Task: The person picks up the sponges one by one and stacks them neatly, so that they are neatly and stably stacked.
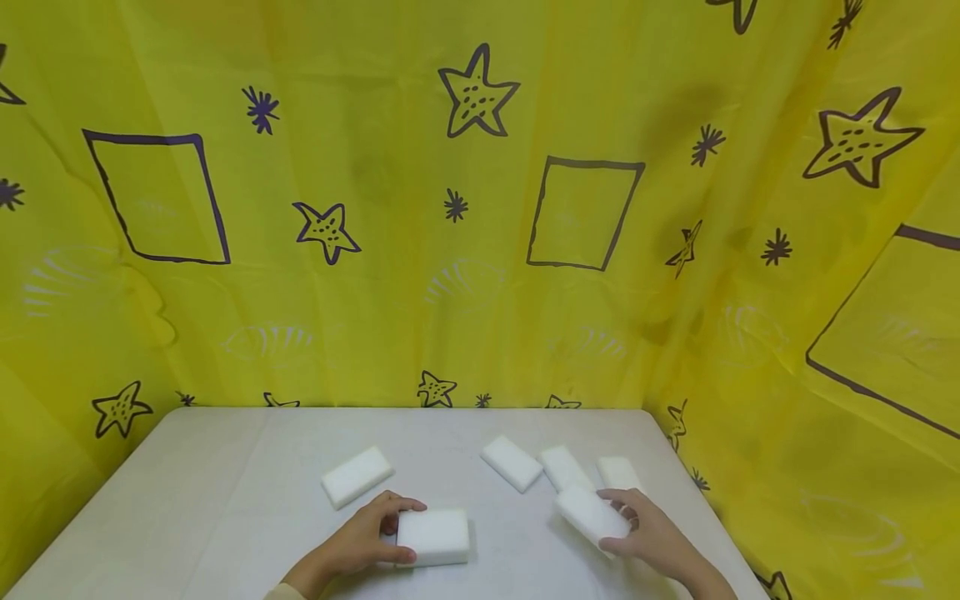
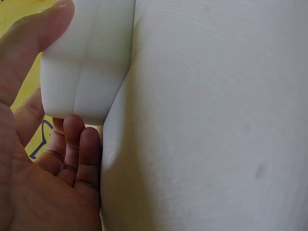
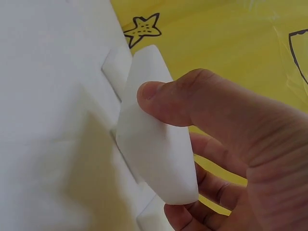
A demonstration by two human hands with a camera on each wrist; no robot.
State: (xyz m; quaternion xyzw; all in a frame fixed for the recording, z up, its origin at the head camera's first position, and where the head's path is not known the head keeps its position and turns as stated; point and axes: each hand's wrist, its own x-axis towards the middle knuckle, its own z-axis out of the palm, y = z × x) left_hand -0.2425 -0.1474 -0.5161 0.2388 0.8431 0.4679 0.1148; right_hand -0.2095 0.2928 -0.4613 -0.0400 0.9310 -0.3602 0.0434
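My left hand (image 1: 369, 533) grips a white sponge block (image 1: 432, 536) near the front of the table, thumb on the near side and fingers on the far side. In the left wrist view a line runs along that block (image 2: 86, 67); I cannot tell whether two sponges are stacked there. Over on the right, my right hand (image 1: 648, 533) pinches another white sponge (image 1: 592, 514) between thumb and fingers. This one is tilted and raised off the table, casting a shadow below it. The right wrist view shows the thumb pressed on the sponge's face (image 3: 154, 144).
Several more white sponges lie on the white table (image 1: 247, 483): one at back left (image 1: 357, 477), one right of centre (image 1: 512, 463), one behind the raised sponge (image 1: 566, 468), one farther right (image 1: 618, 472). A yellow patterned curtain (image 1: 390, 317) borders the table.
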